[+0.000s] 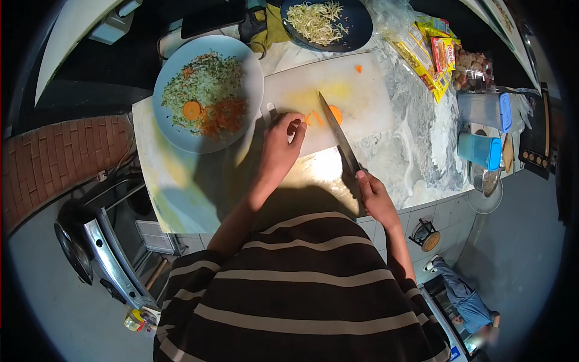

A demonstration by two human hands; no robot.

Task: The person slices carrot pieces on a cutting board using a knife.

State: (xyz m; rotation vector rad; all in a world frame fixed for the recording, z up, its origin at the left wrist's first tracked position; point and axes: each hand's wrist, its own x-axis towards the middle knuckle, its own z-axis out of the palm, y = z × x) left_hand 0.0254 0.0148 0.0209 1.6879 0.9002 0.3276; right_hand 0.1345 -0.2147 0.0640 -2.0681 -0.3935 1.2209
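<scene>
My right hand (375,198) grips the handle of a long kitchen knife (339,131), its blade slanting up and left over the white cutting board (368,90). A round carrot slice (335,114) lies against the blade's right side. Left of the blade are a few thin carrot strips (316,117). The curled fingers of my left hand (283,142) close at the strips' left end, partly hiding what they pinch. Beyond that hand, a large light-blue plate (166,136) holds shredded green vegetables, grated carrot (224,117) and another carrot slice (192,110).
A dark pan (362,33) with bean sprouts (315,23) stands at the back. Yellow and red seasoning packets (431,57), a bag of small reddish items (473,69) and blue-lidded containers (482,151) line the right side. A person (467,298) and a stool (429,240) are at lower right.
</scene>
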